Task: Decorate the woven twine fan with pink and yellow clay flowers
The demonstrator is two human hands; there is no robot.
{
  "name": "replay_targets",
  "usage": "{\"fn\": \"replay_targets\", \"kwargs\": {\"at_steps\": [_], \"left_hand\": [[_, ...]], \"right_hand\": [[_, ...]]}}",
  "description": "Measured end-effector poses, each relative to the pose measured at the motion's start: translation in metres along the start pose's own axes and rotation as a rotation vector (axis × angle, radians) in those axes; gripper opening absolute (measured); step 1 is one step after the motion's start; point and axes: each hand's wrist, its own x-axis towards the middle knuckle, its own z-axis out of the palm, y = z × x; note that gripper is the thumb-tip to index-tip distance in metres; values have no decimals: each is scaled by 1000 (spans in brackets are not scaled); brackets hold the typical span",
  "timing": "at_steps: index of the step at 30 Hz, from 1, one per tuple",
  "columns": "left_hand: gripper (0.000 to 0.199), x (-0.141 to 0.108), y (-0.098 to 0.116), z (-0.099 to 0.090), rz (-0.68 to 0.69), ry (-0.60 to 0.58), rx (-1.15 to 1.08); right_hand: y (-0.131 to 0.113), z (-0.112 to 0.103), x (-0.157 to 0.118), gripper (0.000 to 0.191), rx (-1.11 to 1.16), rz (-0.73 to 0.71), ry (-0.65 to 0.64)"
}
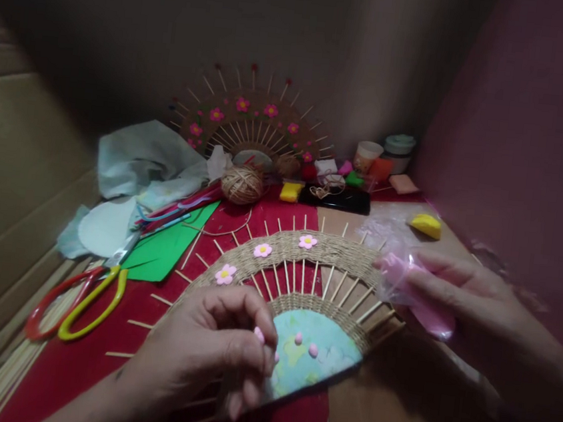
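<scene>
My left hand (226,353) pinches a small pink clay piece (259,334) above the near part of a woven fan (338,247). My right hand (468,298) grips a lump of pink clay (429,307) in clear plastic, just off the fan's right end. Three pink flowers with yellow centres, one of them a clay flower (262,250), sit on the fan's twine band. Thin sticks radiate from its half-round base (343,342), patterned in blue and green. Small pink clay balls (313,350) lie on that base; my left fingers partly hide it.
Scissors (92,315) with red and yellow handles lie left, near green paper (172,246) and thin sticks (19,358). Behind are a twine ball (242,184), a dark phone (347,200), yellow clay (425,225), a cup (368,156) and a finished-looking flowered fan (251,114) against the wall.
</scene>
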Motion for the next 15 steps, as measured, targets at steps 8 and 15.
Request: {"fn": "replay_targets", "kwargs": {"at_steps": [8,15], "left_hand": [[22,2,6,-6,149,41,33],[7,-5,25,1,297,136,71]], "right_hand": [[-4,2,-1,35,38,55,38],[2,2,1,30,8,39,35]]}}
